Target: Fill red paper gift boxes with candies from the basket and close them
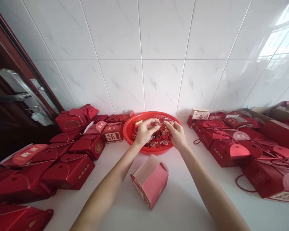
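A red plastic basket [154, 150] stands against the wall, with red-and-gold wrapped candies [156, 143] piled in it. Above its left half, my left hand [144, 132] is closed in a pinch on a small wrapped candy [157, 123]. My right hand [178, 135] reaches over the basket's right side, thumb and fingers pinched together; a pale bit shows at the fingertips, too small to name. In front of the basket, between my forearms, sits a red gift box [154, 181] with its top open and pale inside walls showing.
Red gift boxes [68, 171] with folded tops crowd the left side. More boxes [227, 149], several with cord handles, stand in rows on the right. White wall tiles [162, 83] rise behind the white tabletop [183, 199]. A dark door with a metal handle [21, 85] is at far left.
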The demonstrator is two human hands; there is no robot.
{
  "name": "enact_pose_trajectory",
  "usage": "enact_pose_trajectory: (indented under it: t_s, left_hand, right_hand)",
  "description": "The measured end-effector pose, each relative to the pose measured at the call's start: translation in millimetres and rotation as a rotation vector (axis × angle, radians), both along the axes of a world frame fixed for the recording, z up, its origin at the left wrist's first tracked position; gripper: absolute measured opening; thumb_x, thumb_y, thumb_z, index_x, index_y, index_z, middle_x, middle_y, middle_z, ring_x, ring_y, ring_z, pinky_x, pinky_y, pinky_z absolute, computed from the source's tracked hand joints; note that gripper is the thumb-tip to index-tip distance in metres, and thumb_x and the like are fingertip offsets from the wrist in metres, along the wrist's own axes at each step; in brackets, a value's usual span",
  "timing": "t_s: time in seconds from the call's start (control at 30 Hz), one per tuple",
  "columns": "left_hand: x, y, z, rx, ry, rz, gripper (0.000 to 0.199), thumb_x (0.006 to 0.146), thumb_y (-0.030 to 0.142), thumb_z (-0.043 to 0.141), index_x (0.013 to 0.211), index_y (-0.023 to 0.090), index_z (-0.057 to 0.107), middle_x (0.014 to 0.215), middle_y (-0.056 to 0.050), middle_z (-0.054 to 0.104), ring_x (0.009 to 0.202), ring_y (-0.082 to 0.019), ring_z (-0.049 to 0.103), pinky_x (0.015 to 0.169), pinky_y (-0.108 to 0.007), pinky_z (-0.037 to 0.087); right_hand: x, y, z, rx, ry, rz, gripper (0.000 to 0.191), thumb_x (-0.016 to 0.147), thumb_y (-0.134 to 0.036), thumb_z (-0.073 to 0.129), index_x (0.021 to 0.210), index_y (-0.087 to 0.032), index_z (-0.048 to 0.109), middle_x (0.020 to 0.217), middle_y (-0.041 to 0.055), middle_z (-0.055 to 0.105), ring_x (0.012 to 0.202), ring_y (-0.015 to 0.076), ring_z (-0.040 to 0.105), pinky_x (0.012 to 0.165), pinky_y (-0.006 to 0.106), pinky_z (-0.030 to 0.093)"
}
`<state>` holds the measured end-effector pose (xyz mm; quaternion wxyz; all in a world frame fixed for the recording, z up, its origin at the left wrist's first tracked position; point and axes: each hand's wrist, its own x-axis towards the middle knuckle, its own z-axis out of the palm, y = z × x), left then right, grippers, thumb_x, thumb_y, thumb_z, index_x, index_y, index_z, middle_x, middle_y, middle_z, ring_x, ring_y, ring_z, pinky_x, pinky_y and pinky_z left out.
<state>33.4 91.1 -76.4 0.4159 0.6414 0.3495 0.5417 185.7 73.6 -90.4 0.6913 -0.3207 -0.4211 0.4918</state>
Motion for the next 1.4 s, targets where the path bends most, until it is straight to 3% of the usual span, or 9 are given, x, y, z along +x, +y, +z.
enact_pose_trajectory:
  t_s: [0.17,0.4,0.67,0.83,1.07,1.27,1.4]
  left_hand:
    - [1,-1,-1.7,0.057,-0.028,0.036,0.041,0.072,0.034,0.078,0.108,0.017,0.070,0.121,-0.010,0.073,0.095,-0.023,0.074,0.080,-0.032,0.062]
    - [3,-4,1.6,0.046,-0.005,0.062,0.035,0.070,0.029,0.078,0.102,0.016,0.070,0.113,-0.009,0.074,0.098,-0.024,0.072,0.081,-0.033,0.061]
    - [1,-5,4.0,-0.010,-0.025,0.014,0.035,0.066,0.028,0.080,0.098,0.017,0.072,0.105,-0.008,0.074,0.099,-0.025,0.071,0.084,-0.037,0.059]
    - [-1,-9,9.5,-0.045,-0.057,-0.017,0.039,0.064,0.033,0.082,0.098,0.017,0.072,0.105,-0.007,0.073,0.104,-0.026,0.068,0.086,-0.036,0.058]
    - [-1,-8,7.3,-0.066,-0.065,-0.081,0.040,0.065,0.034,0.083,0.098,0.018,0.069,0.093,-0.004,0.072,0.093,-0.022,0.068,0.083,-0.035,0.058]
    - [3,-7,10.7,-0.041,-0.022,-0.098,0.036,0.065,0.031,0.082,0.095,0.018,0.067,0.093,-0.003,0.070,0.089,-0.020,0.068,0.082,-0.035,0.058]
    - [3,-1,11.0,-0.007,0.048,-0.073,0.039,0.070,0.030,0.076,0.105,0.019,0.063,0.100,-0.004,0.068,0.096,-0.020,0.067,0.087,-0.033,0.056]
  right_hand:
    - [5,4,-3.7,-0.007,-0.103,-0.011,0.043,0.061,-0.054,0.087,0.089,-0.023,0.074,0.080,0.0006,0.072,0.071,0.0174,0.064,0.067,0.031,0.054]
    - [5,5,-4.1,0.009,-0.210,-0.035,0.040,0.060,-0.052,0.088,0.083,-0.023,0.074,0.100,0.0037,0.072,0.081,0.0195,0.065,0.072,0.033,0.054]
    - [7,3,-5.5,-0.012,-0.210,0.011,0.044,0.059,-0.047,0.092,0.091,-0.023,0.073,0.090,0.0011,0.073,0.064,0.0138,0.061,0.065,0.033,0.054]
    - [7,0,0.7,-0.041,-0.080,0.110,0.044,0.054,-0.041,0.095,0.085,-0.022,0.071,0.083,-0.0011,0.072,0.070,0.0150,0.066,0.064,0.029,0.055]
    - [10,-5,10.7,-0.079,0.005,0.253,0.040,0.055,-0.034,0.095,0.080,-0.022,0.066,0.079,-0.0028,0.070,0.074,0.0146,0.068,0.067,0.029,0.059]
    - [7,-3,8.8,-0.063,0.051,0.156,0.042,0.051,-0.032,0.096,0.080,-0.020,0.068,0.083,-0.0012,0.071,0.068,0.0133,0.066,0.057,0.025,0.055]
    - [5,-2,5.6,-0.046,0.099,0.085,0.045,0.050,-0.032,0.096,0.080,-0.021,0.066,0.082,-0.0011,0.071,0.063,0.0126,0.063,0.048,0.023,0.049]
